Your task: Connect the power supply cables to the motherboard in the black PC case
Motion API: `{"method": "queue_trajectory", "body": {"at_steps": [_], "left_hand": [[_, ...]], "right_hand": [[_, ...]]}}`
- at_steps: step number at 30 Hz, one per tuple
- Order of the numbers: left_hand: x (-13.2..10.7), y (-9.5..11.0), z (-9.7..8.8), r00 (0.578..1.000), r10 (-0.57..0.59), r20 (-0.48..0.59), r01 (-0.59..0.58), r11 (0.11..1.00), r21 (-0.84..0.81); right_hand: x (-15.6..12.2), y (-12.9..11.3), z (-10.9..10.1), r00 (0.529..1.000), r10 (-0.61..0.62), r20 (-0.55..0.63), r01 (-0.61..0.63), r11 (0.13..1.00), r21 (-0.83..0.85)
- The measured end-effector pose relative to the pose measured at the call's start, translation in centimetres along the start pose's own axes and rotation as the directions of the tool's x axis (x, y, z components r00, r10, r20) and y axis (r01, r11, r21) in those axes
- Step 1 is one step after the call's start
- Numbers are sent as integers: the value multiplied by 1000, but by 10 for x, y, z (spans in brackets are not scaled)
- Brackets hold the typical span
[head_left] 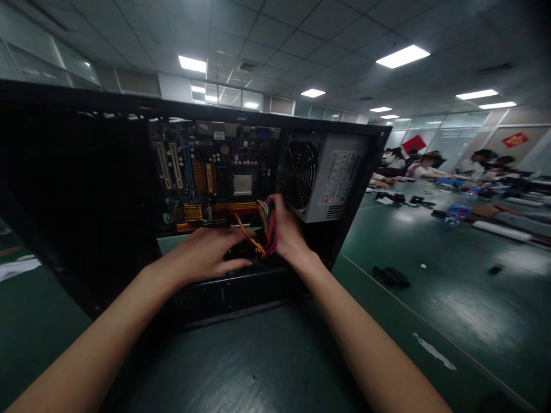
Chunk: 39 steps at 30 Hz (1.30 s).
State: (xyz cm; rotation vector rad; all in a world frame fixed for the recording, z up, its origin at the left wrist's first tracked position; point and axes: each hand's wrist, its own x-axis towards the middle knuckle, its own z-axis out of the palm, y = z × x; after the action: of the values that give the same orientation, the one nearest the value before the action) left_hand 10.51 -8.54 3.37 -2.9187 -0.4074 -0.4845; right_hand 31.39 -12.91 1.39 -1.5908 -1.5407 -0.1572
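Note:
An open black computer case (224,289) stands on the table before me, its inside facing me. My right hand (284,226) is closed round a bundle of coloured power cables (271,232) below the power supply (331,178). To the left of that bundle, my left hand (210,249) reaches over the case's lower edge with thumb and fingers apart; some fingertips are hidden behind the cables and in shadow. Behind both hands is the motherboard (228,163), with a square silver processor (243,184) and orange and yellow slots.
Green tables (430,315) extend to the right. A black crumpled item (391,276) and a white strip (434,351) lie there. Farther off, several people (426,167) sit at tables with tools and a bottle (458,212). White paper (19,267) lies at the left.

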Motion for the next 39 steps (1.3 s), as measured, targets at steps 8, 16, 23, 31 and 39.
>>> {"method": "queue_trajectory", "body": {"at_steps": [8, 16, 23, 31, 39], "left_hand": [[2, 4, -5, 997, 72, -21, -72, 997, 8], [4, 3, -1, 984, 171, -46, -174, 983, -62], [5, 6, 1, 980, 183, -84, -184, 983, -6], [-1, 3, -2, 962, -21, -271, -22, 988, -153], [0, 4, -6, 918, -196, -345, 67, 933, -353]], "right_hand": [[-4, -17, -8, 997, -13, 79, 24, 989, -143], [-7, -15, -6, 995, -35, 98, 52, 983, -179], [-9, -16, -8, 990, -29, 136, 51, 985, -167], [-10, -12, -6, 914, -398, 78, 386, 913, 133], [-12, -14, -9, 799, -601, -6, 593, 787, 170]]}}
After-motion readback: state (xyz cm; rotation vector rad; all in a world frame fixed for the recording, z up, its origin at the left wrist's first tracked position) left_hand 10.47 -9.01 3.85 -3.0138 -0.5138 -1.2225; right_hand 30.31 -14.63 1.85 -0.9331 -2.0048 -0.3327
